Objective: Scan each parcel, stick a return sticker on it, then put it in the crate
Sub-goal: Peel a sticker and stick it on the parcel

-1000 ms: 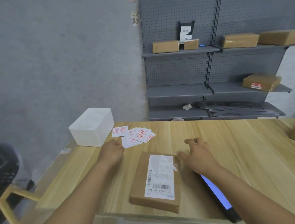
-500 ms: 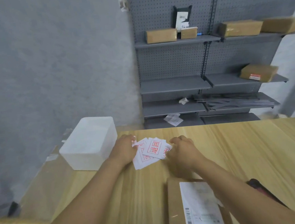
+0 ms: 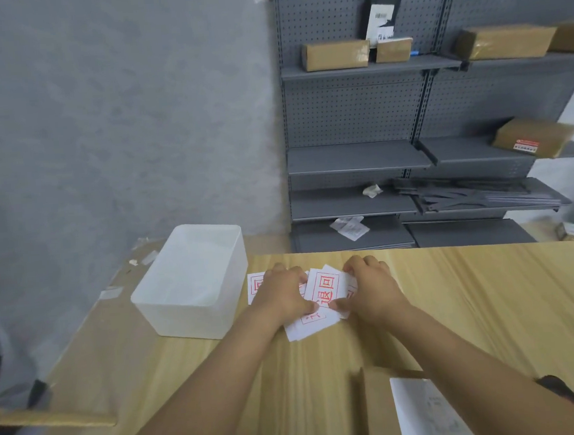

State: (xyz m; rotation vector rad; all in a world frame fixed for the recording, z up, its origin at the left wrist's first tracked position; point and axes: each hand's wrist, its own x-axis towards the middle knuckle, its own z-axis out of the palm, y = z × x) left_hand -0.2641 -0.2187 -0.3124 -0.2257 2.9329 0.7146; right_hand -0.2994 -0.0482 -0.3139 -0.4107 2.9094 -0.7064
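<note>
A loose pile of white return stickers with red print lies on the wooden table, right of the white plastic crate. My left hand rests on the pile's left side, its thumb on the top sticker's near edge. My right hand holds that same sticker from the right, thumb at its near edge and fingers curled over its far edge. A brown cardboard parcel with a white shipping label lies at the bottom, partly under my right forearm.
A dark device pokes out beyond my right forearm at the lower right. Grey metal shelving stands behind the table with several brown parcels on it. A cardboard sheet extends left of the table.
Both hands left the parcel and moved forward to the sticker pile. They now close in on the top sticker from both sides. My view shifted forward and up, so the parcel dropped toward the bottom edge.
</note>
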